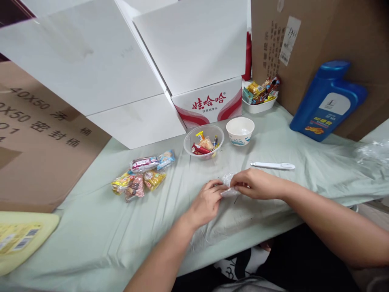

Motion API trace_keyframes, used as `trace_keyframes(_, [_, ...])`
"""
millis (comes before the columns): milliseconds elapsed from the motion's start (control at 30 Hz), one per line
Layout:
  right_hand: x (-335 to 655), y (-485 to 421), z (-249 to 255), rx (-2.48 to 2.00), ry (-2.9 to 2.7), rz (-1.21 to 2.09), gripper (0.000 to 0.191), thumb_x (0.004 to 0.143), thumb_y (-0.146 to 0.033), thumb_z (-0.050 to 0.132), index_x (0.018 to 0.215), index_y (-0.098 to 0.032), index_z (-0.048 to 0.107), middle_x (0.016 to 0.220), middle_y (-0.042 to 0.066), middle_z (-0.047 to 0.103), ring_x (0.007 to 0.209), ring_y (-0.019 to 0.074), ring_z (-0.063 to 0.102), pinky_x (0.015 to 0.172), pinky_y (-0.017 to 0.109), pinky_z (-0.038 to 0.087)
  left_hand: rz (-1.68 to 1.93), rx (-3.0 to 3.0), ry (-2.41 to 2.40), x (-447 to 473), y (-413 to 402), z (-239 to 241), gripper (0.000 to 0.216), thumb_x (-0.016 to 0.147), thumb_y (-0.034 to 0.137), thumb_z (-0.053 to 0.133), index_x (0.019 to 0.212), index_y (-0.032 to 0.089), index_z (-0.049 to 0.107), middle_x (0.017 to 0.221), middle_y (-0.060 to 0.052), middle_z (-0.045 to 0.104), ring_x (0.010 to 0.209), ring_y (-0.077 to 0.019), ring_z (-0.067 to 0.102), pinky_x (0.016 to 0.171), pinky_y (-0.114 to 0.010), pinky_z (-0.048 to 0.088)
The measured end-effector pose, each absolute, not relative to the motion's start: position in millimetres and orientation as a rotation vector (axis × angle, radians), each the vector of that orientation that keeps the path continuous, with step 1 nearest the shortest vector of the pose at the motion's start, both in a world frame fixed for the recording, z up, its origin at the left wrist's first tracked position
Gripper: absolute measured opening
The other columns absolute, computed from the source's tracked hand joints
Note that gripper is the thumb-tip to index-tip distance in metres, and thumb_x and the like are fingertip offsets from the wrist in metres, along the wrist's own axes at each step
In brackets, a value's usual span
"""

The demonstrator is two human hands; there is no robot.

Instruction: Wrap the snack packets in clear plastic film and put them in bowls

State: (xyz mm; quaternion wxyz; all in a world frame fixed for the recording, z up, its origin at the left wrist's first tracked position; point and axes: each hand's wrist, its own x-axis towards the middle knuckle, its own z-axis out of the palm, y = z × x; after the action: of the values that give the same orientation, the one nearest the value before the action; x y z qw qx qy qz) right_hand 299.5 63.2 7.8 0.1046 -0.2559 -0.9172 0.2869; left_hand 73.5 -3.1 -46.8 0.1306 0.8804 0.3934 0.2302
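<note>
A small crumpled piece of clear plastic [227, 178] lies low over the cloth, between my two hands. From the left, my left hand [207, 201] grips its edge with curled fingers. The fingertips of my right hand [253, 183] pinch the same plastic from the other side; whether anything is inside is hidden. Just beyond the right hand lies a white-handled cutter [273, 166]. Farther back stand a clear plastic bowl [187, 147] with several small wrapped snacks and a white paper bowl [240, 136] with a blue print. Several packaged snacks [145, 164] are grouped at left.
White boxes [206, 48] stand along the back, and brown cartons [39, 134] rise at both sides. A blue bottle [325, 105] leans at right, near a white tub [258, 107] of snacks. A yellow jug [27, 239] sits front left. Green cloth [91, 239] covers the table.
</note>
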Motion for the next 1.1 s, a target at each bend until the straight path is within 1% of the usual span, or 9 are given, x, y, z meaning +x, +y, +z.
trace_keyframes(67, [294.9,70.0,-1.3,-0.970,-2.618,0.695,0.021,0.090,-0.017,0.051,0.100,-0.018,0.068,0.094,0.006,0.073,0.079,0.0174,0.066,0.069,0.026,0.041,0.692,2.527,1.175,74.2,-3.2,-45.6,0.031,0.083,0.001,0.044,0.099,0.017,0.064,0.098,-0.007,0.070,0.113,-0.0251,0.054,0.095,-0.043,0.051])
trace_keyframes(167, [285.0,78.2,-17.1,-1.206,-2.580,0.505,0.020,0.091,-0.021,0.051,0.103,-0.017,0.067,0.098,0.007,0.073,0.085,0.0195,0.066,0.070,0.027,0.040,0.723,2.505,1.194,75.8,-3.8,-45.5,0.027,0.087,0.006,0.044,0.106,0.017,0.060,0.103,-0.008,0.069,0.110,-0.0244,0.055,0.093,-0.042,0.052])
trace_keyframes(333, [273.5,77.4,-28.0,-1.277,-2.667,0.417,0.018,0.093,-0.024,0.050,0.101,-0.019,0.065,0.098,0.007,0.072,0.086,0.0189,0.066,0.068,0.026,0.038,0.964,2.564,1.303,79.4,-8.2,-45.9,0.023,0.089,0.010,0.045,0.109,0.016,0.055,0.105,-0.011,0.065,0.105,-0.0227,0.059,0.090,-0.039,0.053])
trace_keyframes(400, [272.0,75.6,-29.1,-1.272,-2.676,0.388,0.018,0.094,-0.025,0.048,0.100,-0.019,0.065,0.098,0.007,0.071,0.085,0.0187,0.066,0.067,0.026,0.037,1.046,2.640,1.320,81.4,-10.3,-45.1,0.026,0.090,0.011,0.046,0.114,0.016,0.055,0.115,-0.013,0.062,0.113,-0.0244,0.057,0.095,-0.042,0.051])
trace_keyframes(533, [275.6,81.1,-29.6,-1.268,-2.691,0.347,0.019,0.095,-0.027,0.048,0.099,-0.019,0.065,0.096,0.007,0.071,0.084,0.0194,0.065,0.068,0.026,0.040,0.679,2.764,1.316,84.7,-11.0,-45.3,0.034,0.091,0.019,0.050,0.126,0.019,0.055,0.135,-0.013,0.056,0.133,-0.0292,0.045,0.105,-0.049,0.042])
trace_keyframes(700, [290.4,92.4,-22.4,-1.270,-2.545,0.164,0.017,0.089,-0.013,0.053,0.095,-0.013,0.069,0.098,0.013,0.069,0.094,0.0256,0.063,0.083,0.034,0.046,0.473,2.665,1.384,83.0,-6.7,-47.5,0.032,0.089,0.022,0.060,0.121,0.019,0.059,0.133,-0.012,0.059,0.128,-0.0287,0.050,0.102,-0.049,0.045])
trace_keyframes(800, [291.6,83.5,-21.2,-0.916,-2.507,0.280,0.022,0.088,-0.011,0.053,0.103,-0.015,0.069,0.110,0.013,0.069,0.106,0.0245,0.062,0.092,0.036,0.047,0.519,2.674,1.352,81.1,-4.5,-48.5,0.035,0.087,0.019,0.062,0.122,0.019,0.058,0.132,-0.012,0.060,0.128,-0.0290,0.051,0.100,-0.049,0.047])
trace_keyframes(967, [279.4,64.9,-34.8,-0.604,-2.664,0.565,0.036,0.087,-0.009,0.053,0.120,-0.019,0.064,0.118,0.010,0.069,0.106,0.0213,0.065,0.091,0.033,0.050,0.765,2.626,1.388,79.1,-1.9,-53.7,0.018,0.086,0.013,0.056,0.102,0.019,0.064,0.112,-0.010,0.070,0.116,-0.0259,0.062,0.094,-0.043,0.052])
trace_keyframes(1100, [273.4,64.9,-40.8,-0.666,-2.733,0.552,0.027,0.086,-0.007,0.053,0.104,-0.017,0.070,0.112,0.011,0.071,0.104,0.0216,0.065,0.090,0.032,0.049,0.920,2.554,1.497,77.0,-1.7,-53.8,0.014,0.087,0.016,0.055,0.076,0.020,0.062,0.084,-0.007,0.071,0.092,-0.0226,0.069,0.083,-0.038,0.056])
